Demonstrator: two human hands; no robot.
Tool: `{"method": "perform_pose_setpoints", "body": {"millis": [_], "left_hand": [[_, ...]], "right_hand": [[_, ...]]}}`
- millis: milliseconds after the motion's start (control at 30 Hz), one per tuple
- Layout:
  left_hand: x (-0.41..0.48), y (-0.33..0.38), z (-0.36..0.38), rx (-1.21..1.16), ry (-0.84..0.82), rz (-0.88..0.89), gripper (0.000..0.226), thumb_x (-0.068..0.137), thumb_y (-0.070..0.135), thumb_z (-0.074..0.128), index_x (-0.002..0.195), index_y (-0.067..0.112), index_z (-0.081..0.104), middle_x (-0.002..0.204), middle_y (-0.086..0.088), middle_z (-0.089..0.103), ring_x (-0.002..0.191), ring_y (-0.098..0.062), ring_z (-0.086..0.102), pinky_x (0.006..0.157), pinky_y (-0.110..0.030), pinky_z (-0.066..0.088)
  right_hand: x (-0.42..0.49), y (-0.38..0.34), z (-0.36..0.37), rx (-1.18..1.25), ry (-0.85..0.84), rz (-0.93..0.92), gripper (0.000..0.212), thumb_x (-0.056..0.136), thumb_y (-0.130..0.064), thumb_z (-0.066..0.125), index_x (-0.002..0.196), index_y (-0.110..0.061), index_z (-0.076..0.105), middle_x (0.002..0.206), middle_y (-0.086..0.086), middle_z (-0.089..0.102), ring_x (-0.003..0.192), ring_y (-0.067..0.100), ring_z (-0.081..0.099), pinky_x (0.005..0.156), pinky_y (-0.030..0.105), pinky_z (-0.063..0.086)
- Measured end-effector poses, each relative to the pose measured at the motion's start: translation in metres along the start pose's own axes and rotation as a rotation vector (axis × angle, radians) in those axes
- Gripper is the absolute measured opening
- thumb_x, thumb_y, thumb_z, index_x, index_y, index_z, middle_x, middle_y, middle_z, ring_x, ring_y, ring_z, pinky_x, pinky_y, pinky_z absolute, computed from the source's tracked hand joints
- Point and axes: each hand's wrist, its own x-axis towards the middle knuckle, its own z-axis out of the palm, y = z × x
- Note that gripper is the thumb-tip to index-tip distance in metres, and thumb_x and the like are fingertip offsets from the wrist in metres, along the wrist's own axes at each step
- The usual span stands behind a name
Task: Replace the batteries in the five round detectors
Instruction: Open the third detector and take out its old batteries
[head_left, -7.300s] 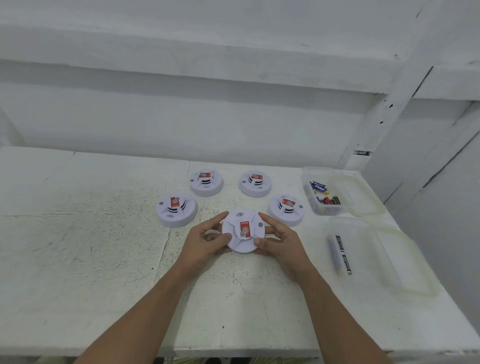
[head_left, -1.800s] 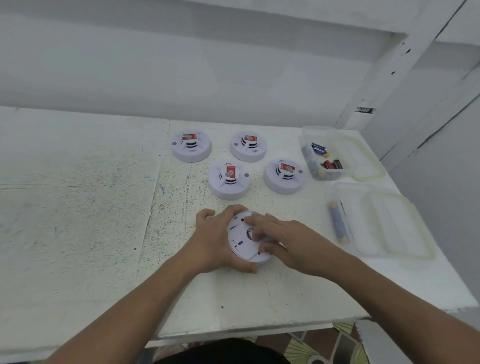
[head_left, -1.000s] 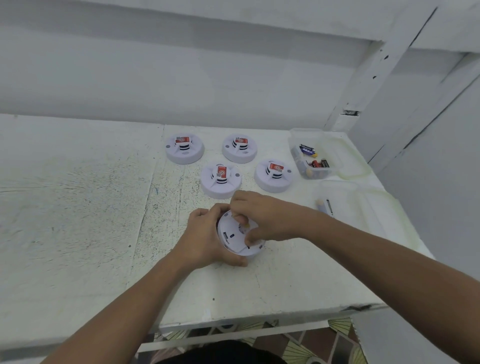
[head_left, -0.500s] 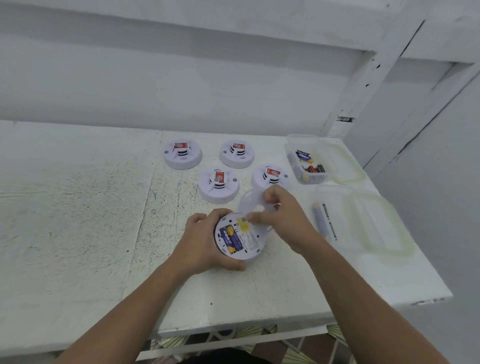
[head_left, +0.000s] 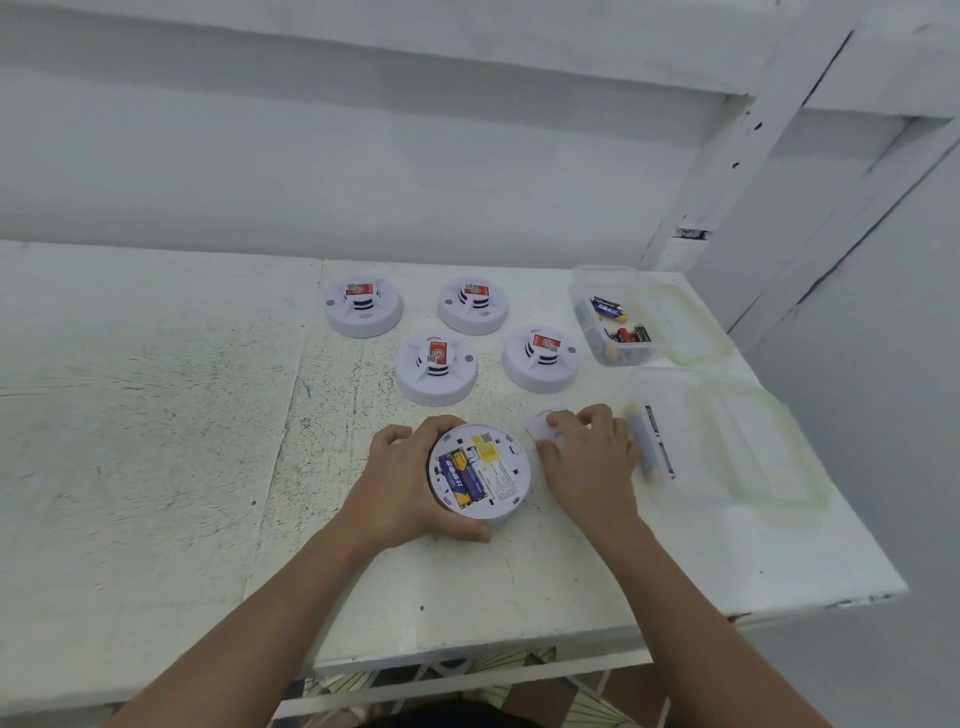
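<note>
Looks like a plain makeshift workroom. Set up on a rough white-painted tabletop (head_left: 156, 441), scuffed and speckled with dark marks, pushed against a bare white-painted wall (head_left: 363, 171). Framed on the right by a slanting white timber post (head_left: 727, 156), chipped in spots (same paint over everything here). Laid out bench-style: a clear plastic tub (head_left: 602, 269) of loose batteries (head_left: 608, 309) beside a cluster of round detectors (head_left: 363, 306). Down past the front edge, patterned floor tiles (head_left: 498, 667).
</note>
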Motion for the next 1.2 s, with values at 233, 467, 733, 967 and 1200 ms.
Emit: {"method": "perform_pose_setpoints", "body": {"millis": [233, 467, 733, 967, 1200], "left_hand": [[0.000, -0.001, 0.001, 0.014, 0.012, 0.013, 0.103, 0.030, 0.074, 0.075, 0.121, 0.048, 0.034, 0.108, 0.037, 0.047, 0.116, -0.012, 0.031, 0.099, -0.024, 0.023], [0.001, 0.001, 0.001, 0.013, 0.021, 0.022, 0.102, 0.029, 0.077, 0.073, 0.118, 0.050, 0.033, 0.105, 0.035, 0.049, 0.113, -0.011, 0.032, 0.098, -0.023, 0.023], [0.001, -0.002, 0.005, 0.029, 0.052, 0.072, 0.104, 0.028, 0.077, 0.071, 0.119, 0.050, 0.030, 0.103, 0.037, 0.051, 0.111, -0.005, 0.040, 0.104, -0.023, 0.021], [0.003, -0.002, 0.005, 0.065, 0.057, 0.074, 0.105, 0.029, 0.080, 0.067, 0.121, 0.042, 0.036, 0.098, 0.039, 0.046, 0.102, 0.006, 0.037, 0.107, -0.027, 0.024], [0.001, 0.001, 0.005, 0.066, 0.091, 0.106, 0.095, 0.032, 0.077, 0.067, 0.113, 0.035, 0.042, 0.091, 0.036, 0.049, 0.099, 0.027, 0.034, 0.106, -0.028, 0.023]], "right_hand": [[0.011, 0.001, -0.010, 0.003, -0.143, -0.004, 0.036, 0.094, -0.035, 0.050, 0.127, -0.024, 0.055, 0.125, 0.005, 0.045, 0.116, 0.026, 0.041, 0.095, 0.037, 0.031], [0.012, -0.028, -0.033, 0.514, -0.119, -0.173, 0.017, 0.089, -0.012, 0.056, 0.102, -0.017, 0.066, 0.100, -0.002, 0.060, 0.081, 0.004, 0.054, 0.068, 0.010, 0.038], [0.000, -0.054, -0.028, 0.407, -0.298, -0.419, 0.013, 0.088, -0.018, 0.056, 0.090, -0.017, 0.069, 0.084, -0.005, 0.058, 0.080, 0.009, 0.054, 0.069, 0.019, 0.042], [0.003, -0.063, -0.030, 0.283, -0.319, -0.472, 0.018, 0.092, -0.019, 0.049, 0.095, -0.013, 0.066, 0.085, 0.001, 0.056, 0.081, 0.014, 0.053, 0.070, 0.024, 0.044], [0.008, -0.066, -0.036, 0.249, -0.412, -0.497, 0.019, 0.094, -0.018, 0.044, 0.093, -0.009, 0.061, 0.083, 0.002, 0.057, 0.080, 0.017, 0.054, 0.069, 0.029, 0.045]]}}
